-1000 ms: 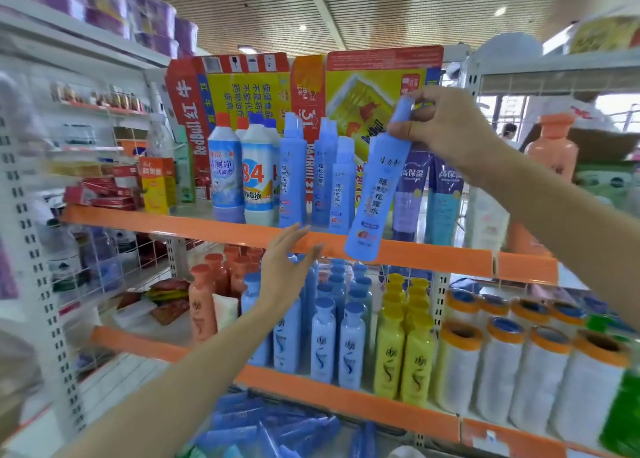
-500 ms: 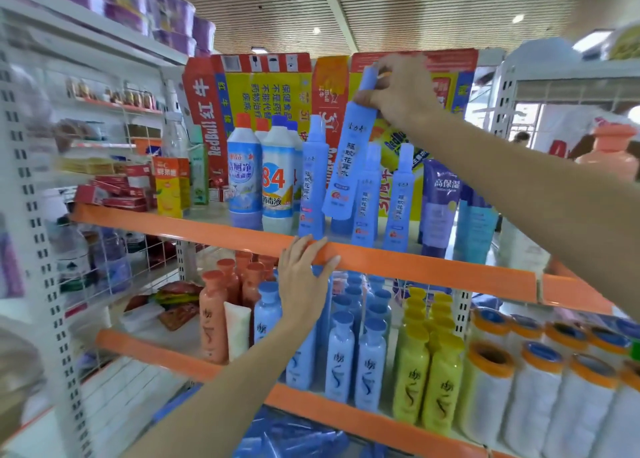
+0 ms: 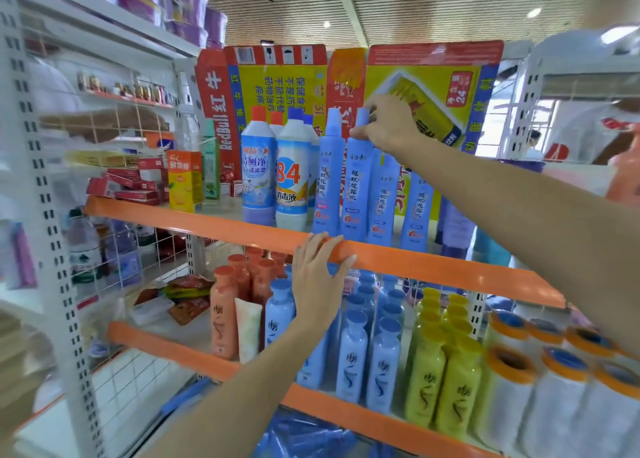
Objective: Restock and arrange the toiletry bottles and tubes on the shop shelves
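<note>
Right hand (image 3: pixel 388 125) clamped on cap of tall blue bottle (image 3: pixel 356 187), upright on upper shelf (image 3: pixel 433 267) in row of matching blue bottles, touching the one on its left. Left hand (image 3: pixel 320 281) flat, fingers spread, resting on shelf's orange front edge, gripping nothing. Two white cleaner bottles (image 3: pixel 292 177) just left of row.

tall blue bottle (image 3: pixel 356 187) upright among matching bottles on upper shelf (image 3: pixel 415 263)

Glossy orange shelf edge (image 3: pixel 433 265), smooth matt plastic blue bottle (image 3: pixel 356 187), printed cardboard backing (image 3: pixel 426 87), white wire-mesh divider (image 3: pixel 117 260).
</note>
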